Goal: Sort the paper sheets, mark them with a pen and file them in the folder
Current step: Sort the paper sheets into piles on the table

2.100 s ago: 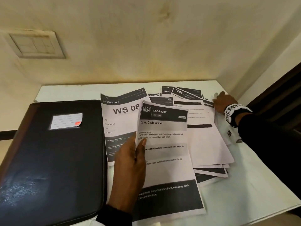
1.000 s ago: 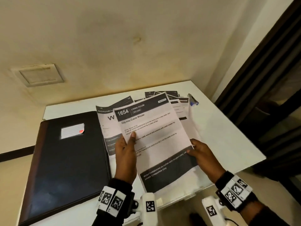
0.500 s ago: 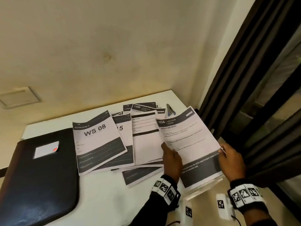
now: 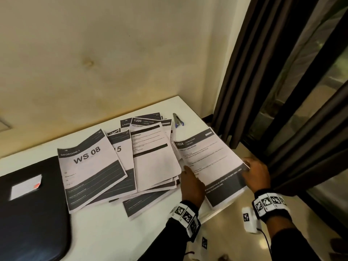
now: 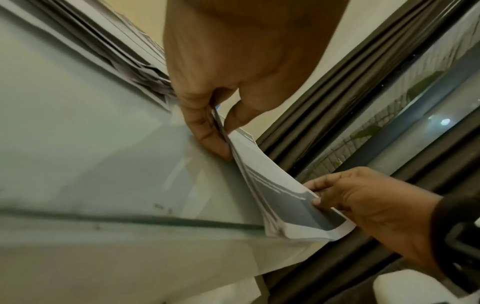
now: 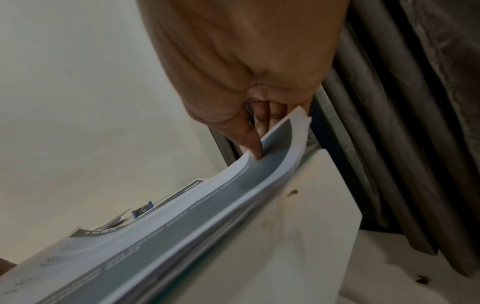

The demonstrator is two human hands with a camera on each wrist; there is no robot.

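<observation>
A white table (image 4: 105,228) stands against a stained cream wall (image 4: 113,53), with dark curtains (image 4: 263,81) covering a window (image 4: 320,76).

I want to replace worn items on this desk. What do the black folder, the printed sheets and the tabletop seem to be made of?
The black folder looks like leather or faux leather: soft sheen, padded rounded edge. The white printed sheets are thin plain paper, bending where the left hand and right hand pinch them. The white tabletop looks like smooth laminate or painted board, with faint reflections; which one is unclear.
</observation>
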